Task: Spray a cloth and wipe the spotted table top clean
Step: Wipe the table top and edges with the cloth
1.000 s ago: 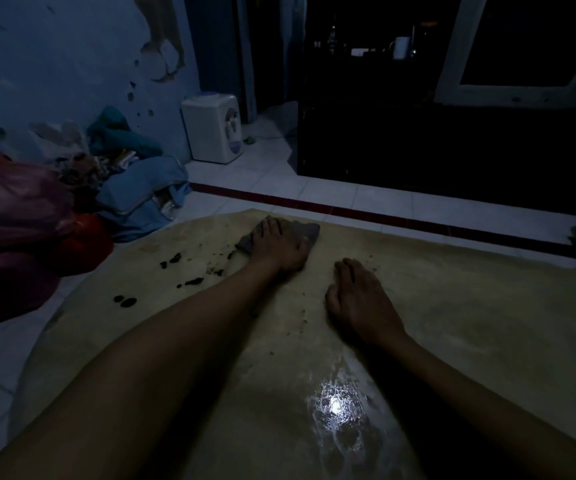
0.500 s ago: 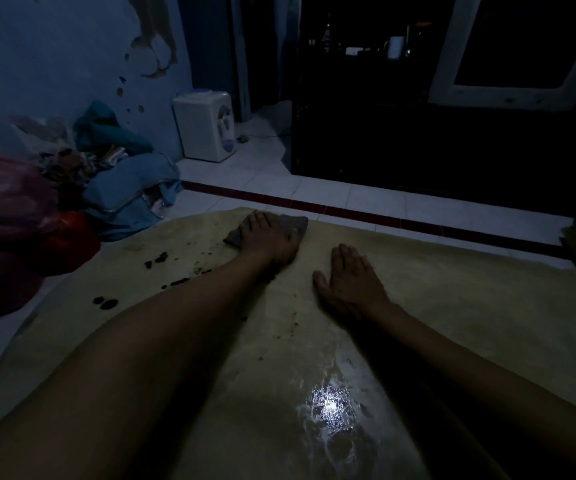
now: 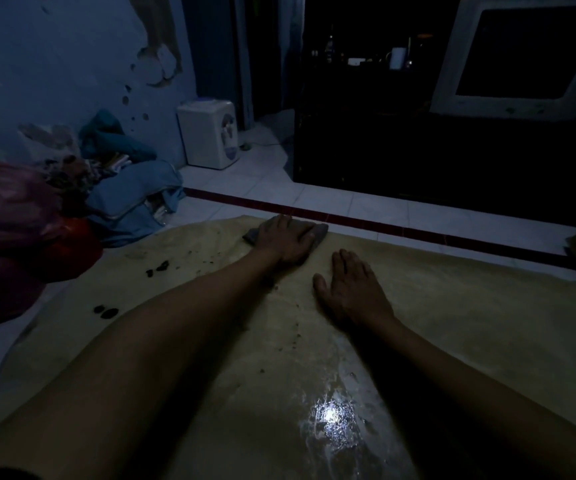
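Left hand (image 3: 288, 242) flat, fingers straight, pressing the grey cloth (image 3: 319, 231) down at the far edge of the table top (image 3: 470, 327); cloth peeks out on both sides of the hand. Right hand (image 3: 350, 289) lies open, palm down on the bare surface, just near and right of it, holding nothing. Dark spots (image 3: 158, 266) sit to the left, uncovered. A wet glare (image 3: 329, 415) shines near. Water dispenser (image 3: 210, 133) stands far left.

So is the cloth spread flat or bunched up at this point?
Mostly flat. The grey cloth lies pressed on the table top under the left hand, with only its edges showing; folds cannot be told.
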